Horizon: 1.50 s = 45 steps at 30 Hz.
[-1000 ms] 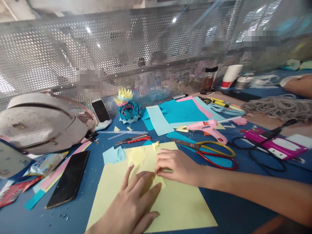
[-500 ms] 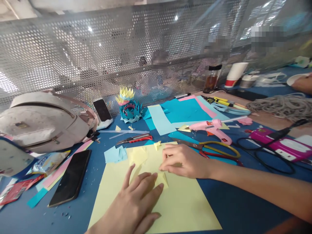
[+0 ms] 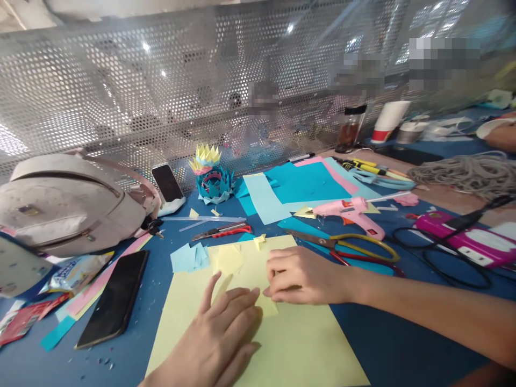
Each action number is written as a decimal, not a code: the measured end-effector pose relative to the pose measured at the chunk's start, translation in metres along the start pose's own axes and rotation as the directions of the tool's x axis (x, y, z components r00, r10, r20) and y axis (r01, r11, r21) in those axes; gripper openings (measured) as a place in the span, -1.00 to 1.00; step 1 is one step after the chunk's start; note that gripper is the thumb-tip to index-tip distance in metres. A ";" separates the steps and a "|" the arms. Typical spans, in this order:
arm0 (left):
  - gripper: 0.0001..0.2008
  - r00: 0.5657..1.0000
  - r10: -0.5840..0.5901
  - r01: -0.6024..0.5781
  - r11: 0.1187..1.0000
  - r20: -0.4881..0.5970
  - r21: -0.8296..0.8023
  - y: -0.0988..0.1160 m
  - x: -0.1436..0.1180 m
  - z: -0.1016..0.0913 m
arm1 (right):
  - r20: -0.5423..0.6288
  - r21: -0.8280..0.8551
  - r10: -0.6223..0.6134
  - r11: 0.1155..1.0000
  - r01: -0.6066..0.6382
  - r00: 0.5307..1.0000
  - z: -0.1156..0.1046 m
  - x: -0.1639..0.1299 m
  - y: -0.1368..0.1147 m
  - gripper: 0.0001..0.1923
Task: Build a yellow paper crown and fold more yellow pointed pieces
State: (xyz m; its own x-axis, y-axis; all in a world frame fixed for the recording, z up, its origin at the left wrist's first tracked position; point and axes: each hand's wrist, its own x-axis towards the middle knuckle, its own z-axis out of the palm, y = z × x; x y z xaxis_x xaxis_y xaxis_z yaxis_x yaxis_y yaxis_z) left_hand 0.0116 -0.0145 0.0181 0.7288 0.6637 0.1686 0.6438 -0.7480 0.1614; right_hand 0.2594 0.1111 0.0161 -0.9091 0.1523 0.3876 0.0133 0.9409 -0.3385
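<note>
My left hand (image 3: 226, 325) lies with fingers stretched and spread, its fingertips on a small folded piece of yellow paper (image 3: 267, 307). From the right, my right hand (image 3: 304, 275) is closed, with curled fingers pressed at the upper edge of that piece; its fingertips are partly hidden. Under both hands spreads a large pale yellow sheet (image 3: 306, 349). Above my left hand rests a stack of small yellow paper squares (image 3: 229, 259), with light blue squares (image 3: 189, 258) to its left. A little folded yellow piece (image 3: 260, 242) sits near the sheet's top edge.
Scissors (image 3: 342, 244) and a pink glue gun (image 3: 355, 212) lie right of the sheet. Behind are a red utility knife (image 3: 226, 231) and a layered paper flower (image 3: 213, 183). A dark phone (image 3: 116, 298) and backpack (image 3: 72, 199) occupy the left; a magenta power strip (image 3: 463, 236) the right.
My right hand has moved slightly down, its fingers now lower against the small yellow paper. My left fingertips have shifted a little left. The surrounding objects have stayed in place.
</note>
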 end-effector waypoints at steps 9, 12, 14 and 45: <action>-0.66 0.999 0.020 -0.019 1.000 -0.040 0.020 -0.006 -0.004 0.012 | -0.086 0.017 0.116 0.993 -0.115 0.990 0.002 -0.001 0.000 -0.77; -0.66 1.000 0.018 -0.017 1.000 -0.023 0.024 -0.006 -0.004 0.012 | -0.053 0.047 0.076 0.996 -0.073 0.996 0.004 -0.001 -0.003 -0.76; -0.67 1.000 0.015 -0.015 1.000 -0.027 0.023 -0.004 -0.004 0.010 | -0.032 0.055 0.061 0.997 -0.059 0.998 0.005 -0.001 -0.004 -0.75; -0.70 1.000 0.014 -0.014 1.000 -0.003 -0.027 -0.001 -0.002 0.007 | -0.057 -0.090 -0.044 0.995 0.038 0.997 0.004 -0.006 -0.004 -0.70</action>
State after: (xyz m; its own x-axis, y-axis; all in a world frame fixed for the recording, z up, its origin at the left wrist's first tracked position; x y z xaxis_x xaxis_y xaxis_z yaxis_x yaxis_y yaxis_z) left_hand 0.0112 -0.0148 0.0107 0.7373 0.6529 0.1734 0.6267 -0.7569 0.1852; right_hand 0.2627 0.1050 0.0120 -0.8835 0.1282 0.4505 0.0159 0.9695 -0.2445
